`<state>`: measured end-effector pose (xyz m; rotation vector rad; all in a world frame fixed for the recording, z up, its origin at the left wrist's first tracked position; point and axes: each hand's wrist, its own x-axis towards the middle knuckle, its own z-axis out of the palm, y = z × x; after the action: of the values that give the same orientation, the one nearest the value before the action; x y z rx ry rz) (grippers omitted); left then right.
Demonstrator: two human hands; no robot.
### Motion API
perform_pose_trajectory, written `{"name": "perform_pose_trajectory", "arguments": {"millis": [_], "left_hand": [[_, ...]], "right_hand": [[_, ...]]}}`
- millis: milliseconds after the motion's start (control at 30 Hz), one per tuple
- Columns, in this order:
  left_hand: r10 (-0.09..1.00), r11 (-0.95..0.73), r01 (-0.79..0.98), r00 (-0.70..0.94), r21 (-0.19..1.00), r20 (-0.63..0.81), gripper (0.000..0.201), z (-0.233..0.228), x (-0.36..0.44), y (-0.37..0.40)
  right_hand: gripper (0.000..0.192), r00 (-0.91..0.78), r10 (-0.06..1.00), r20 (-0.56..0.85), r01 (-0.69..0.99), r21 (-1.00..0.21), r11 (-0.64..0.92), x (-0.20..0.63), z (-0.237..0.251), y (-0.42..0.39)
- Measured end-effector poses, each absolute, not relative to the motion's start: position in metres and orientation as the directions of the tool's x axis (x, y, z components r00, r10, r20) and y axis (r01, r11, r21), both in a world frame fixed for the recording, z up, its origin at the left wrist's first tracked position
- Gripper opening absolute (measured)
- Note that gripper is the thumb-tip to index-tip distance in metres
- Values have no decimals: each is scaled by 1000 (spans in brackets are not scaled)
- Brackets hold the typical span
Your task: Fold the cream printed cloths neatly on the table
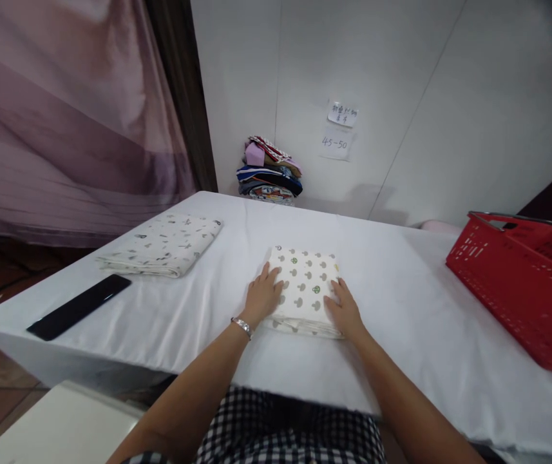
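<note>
The white-covered surface (401,290) carries a red basket (522,290) at its right edge, a folded cloth (162,245) and a black phone (80,306) toward the left edge, and a folded mushroom-print cloth (307,283) near the front edge. The left hand (262,298) and right hand (346,312) lie flat and open on that cloth's near corners, gripping nothing. A sideways push could skew its layers or ruck the slack cover beneath.
</note>
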<state>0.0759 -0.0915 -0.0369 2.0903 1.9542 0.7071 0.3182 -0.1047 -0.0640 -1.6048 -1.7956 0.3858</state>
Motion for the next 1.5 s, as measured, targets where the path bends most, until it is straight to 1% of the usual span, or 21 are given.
{"name": "perform_pose_trajectory", "arguments": {"millis": [67,100,200,267,333,400,467,533,567,600,667,700,767,833,900,967,1033,1100,1267,1400,1500], "left_hand": [[980,-87,879,-9,468,199,45,-36,75,-92],[981,-71,875,-24,479,190,46,-36,74,-92],[986,-9,844,-80,536,143,48,-36,72,-90],[988,36,815,-116,578,102,50,-37,73,-90],[988,78,795,-144,601,63,53,-39,81,-94],[990,74,793,-133,605,53,57,-43,94,-105],[995,-11,802,-49,597,83,59,-48,110,-119],[988,-145,784,81,604,133,58,-52,120,-132],[982,-185,758,117,625,149,56,-54,121,-136],[980,-195,728,118,658,160,53,-55,119,-137],[984,-149,672,26,725,179,45,-55,106,-130],[980,-113,657,-48,746,191,42,-55,97,-123],[954,-84,659,-165,748,252,39,-53,79,-104],[924,-89,697,-209,712,320,41,-52,64,-82],[916,-71,734,-220,676,335,45,-51,56,-64],[928,-32,740,-227,672,294,49,-52,53,-49],[943,-17,730,-216,683,254,50,-55,53,-39],[947,-23,727,-204,686,248,51,-57,54,-33],[949,5,746,-214,666,232,47,-55,53,-23],[945,-23,751,-198,660,259,39,-52,50,-17],[944,-34,730,-200,682,261,34,-54,47,-13]], "right_hand": [[59,75,972,224,681,-723,114,324,-75,-102],[61,86,973,212,653,-750,105,326,-79,-101],[64,51,979,200,603,-788,129,329,-83,-94],[64,-1,985,170,602,-787,136,332,-77,-82],[63,-61,986,157,639,-753,160,338,-64,-62],[60,-123,975,184,721,-659,215,347,-46,-37],[57,-150,962,228,822,-512,249,355,-27,-14],[54,-157,958,239,859,-446,252,355,-13,1],[53,-174,954,244,870,-415,265,352,-8,2],[50,-206,946,250,874,-387,293,346,-4,0],[45,-308,914,263,864,-325,384,328,-2,-17],[42,-363,894,262,843,-316,435,317,-3,-30],[38,-434,865,250,803,-329,498,296,-8,-59],[38,-496,837,234,771,-326,548,280,-15,-86],[45,-532,819,214,768,-286,573,271,-23,-105],[52,-532,823,202,789,-235,568,266,-30,-114],[53,-519,833,191,810,-201,551,265,-35,-117],[52,-514,839,177,819,-189,542,264,-37,-116],[57,-523,840,143,823,-174,541,263,-39,-114],[60,-544,829,132,813,-161,560,263,-43,-115],[61,-563,816,132,802,-153,578,265,-45,-116]]}}
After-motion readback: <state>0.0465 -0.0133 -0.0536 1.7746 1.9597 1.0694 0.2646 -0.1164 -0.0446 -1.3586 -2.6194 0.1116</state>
